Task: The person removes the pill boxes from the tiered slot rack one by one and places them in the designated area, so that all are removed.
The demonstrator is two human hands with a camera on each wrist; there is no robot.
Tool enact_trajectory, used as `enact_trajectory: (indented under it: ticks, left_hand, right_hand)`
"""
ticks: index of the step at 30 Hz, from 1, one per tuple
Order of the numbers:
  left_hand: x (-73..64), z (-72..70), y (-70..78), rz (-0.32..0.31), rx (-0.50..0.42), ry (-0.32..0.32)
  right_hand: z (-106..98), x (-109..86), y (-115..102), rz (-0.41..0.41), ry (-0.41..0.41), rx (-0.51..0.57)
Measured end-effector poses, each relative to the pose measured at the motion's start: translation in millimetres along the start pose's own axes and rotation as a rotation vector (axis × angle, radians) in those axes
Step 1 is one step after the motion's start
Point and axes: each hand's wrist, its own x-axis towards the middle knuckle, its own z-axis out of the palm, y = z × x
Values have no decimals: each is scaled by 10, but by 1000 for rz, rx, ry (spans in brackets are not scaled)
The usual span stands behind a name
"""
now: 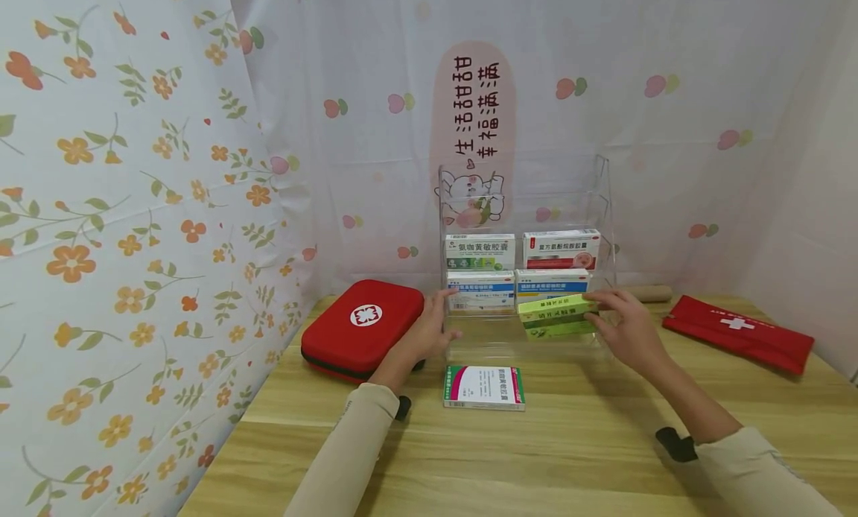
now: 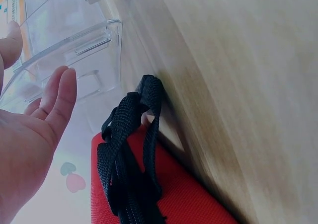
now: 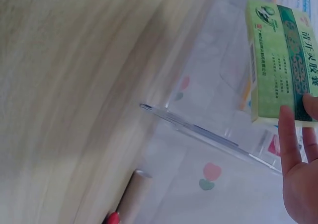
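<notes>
My right hand (image 1: 628, 331) pinches a green medicine box (image 1: 555, 317) by its right end, in front of the lower part of a clear acrylic display rack (image 1: 523, 351). In the right wrist view the thumb lies on the dark green band of the box's printed face. My left hand (image 1: 429, 331) is at the rack's left side, its fingers extended and holding nothing. Two blue-and-white boxes stand side by side in the rack, a left one (image 1: 480, 297) and a right one (image 1: 553, 280). Above them sit a white-and-green box (image 1: 480, 250) and a white-and-red box (image 1: 561, 249).
A white medicine box with green and pink edges (image 1: 484, 387) lies flat before the rack. The red hard first-aid case (image 1: 362, 327), with a black strap (image 2: 130, 119), is at left. At right are a red pouch (image 1: 737, 332) and a brown roll (image 1: 646, 293).
</notes>
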Motion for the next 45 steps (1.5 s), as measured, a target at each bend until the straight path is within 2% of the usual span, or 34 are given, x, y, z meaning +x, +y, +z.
enact_trajectory:
  ticks: [14, 19, 24, 31, 45]
  left_hand:
    - [16, -14, 15, 10, 2, 0]
    - [19, -18, 7, 6, 23, 3]
    - [7, -10, 6, 3, 14, -5]
    - [-11, 0, -10, 5, 3, 1]
    - [-15, 11, 27, -8, 6, 2]
  right_hand:
    - [-171, -31, -126, -13, 3, 50]
    - [-222, -93, -139, 14, -13, 51]
    - [-282, -187, -141, 62, -51, 34]
    - [-312, -280, -130, 107, -106, 69]
    - [-389, -401, -92, 138, -222, 62]
